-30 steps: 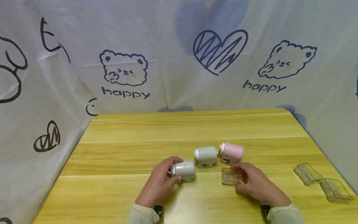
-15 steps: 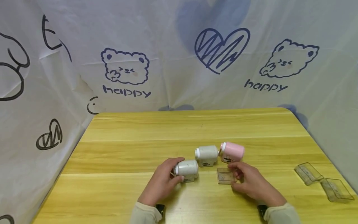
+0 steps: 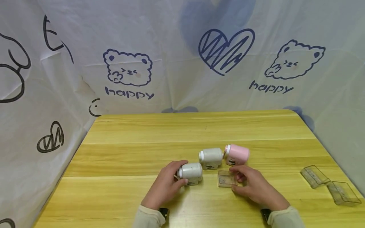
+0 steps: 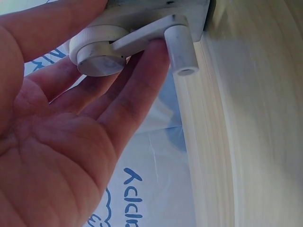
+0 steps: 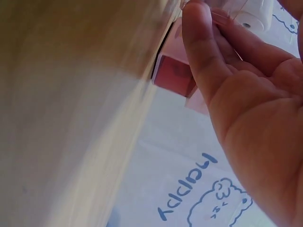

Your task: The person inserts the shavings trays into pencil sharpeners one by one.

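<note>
My left hand grips a white hand-crank pencil sharpener, fingers behind its front end and thumb on the near side. In the left wrist view, its crank arm ends in a white knob, with a fingertip against the arm. Just to the right, my right hand pinches a clear shavings drawer by its right end, low over the table. Behind stand a grey sharpener and a pink sharpener. The right wrist view shows the pink one's square opening.
Two more clear drawers lie corner to corner near the right edge of the wooden table. A white cloth printed with bears and hearts hangs around the back and sides.
My right hand has carried the clear drawer leftward, nearer the white sharpener. My left hand and the white sharpener shifted slightly right, then stayed still. The other sharpeners have not moved.
</note>
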Demonstrator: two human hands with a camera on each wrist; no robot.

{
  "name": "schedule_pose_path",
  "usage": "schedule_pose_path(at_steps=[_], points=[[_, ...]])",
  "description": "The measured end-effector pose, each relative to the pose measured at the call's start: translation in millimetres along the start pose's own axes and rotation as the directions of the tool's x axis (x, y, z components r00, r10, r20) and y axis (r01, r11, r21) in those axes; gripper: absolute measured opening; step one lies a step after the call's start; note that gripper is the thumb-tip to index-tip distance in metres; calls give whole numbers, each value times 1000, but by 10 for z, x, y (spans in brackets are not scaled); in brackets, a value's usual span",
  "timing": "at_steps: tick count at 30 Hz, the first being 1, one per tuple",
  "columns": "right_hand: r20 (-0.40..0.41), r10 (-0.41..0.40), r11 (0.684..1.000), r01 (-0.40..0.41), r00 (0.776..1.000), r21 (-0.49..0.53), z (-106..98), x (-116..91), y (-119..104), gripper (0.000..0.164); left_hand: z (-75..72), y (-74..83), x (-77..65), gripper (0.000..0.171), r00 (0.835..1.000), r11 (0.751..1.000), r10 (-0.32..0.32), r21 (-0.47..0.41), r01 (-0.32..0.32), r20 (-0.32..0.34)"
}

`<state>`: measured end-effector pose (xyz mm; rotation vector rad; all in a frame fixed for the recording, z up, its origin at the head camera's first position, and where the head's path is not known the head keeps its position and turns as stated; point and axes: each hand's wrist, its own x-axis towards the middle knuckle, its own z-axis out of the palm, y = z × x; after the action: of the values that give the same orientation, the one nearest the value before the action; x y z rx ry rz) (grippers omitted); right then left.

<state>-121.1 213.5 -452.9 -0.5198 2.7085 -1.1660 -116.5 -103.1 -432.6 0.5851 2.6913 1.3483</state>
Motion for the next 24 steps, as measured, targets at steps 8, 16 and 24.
schedule_pose_path(at_steps=[8,16,24], points=[[2,-57,998,57,998,37,52,-4,-50,54,20,13,4,52,1000,1000,-5,7,5,3],[35,-73,997,71,997,37,96,34,-104,54,12,27,-3,52,1000,1000,-10,1,10,-1],[53,-97,995,94,994,41,175,74,-148,53,9,29,-3,52,1000,1000,-22,-1,22,8]])
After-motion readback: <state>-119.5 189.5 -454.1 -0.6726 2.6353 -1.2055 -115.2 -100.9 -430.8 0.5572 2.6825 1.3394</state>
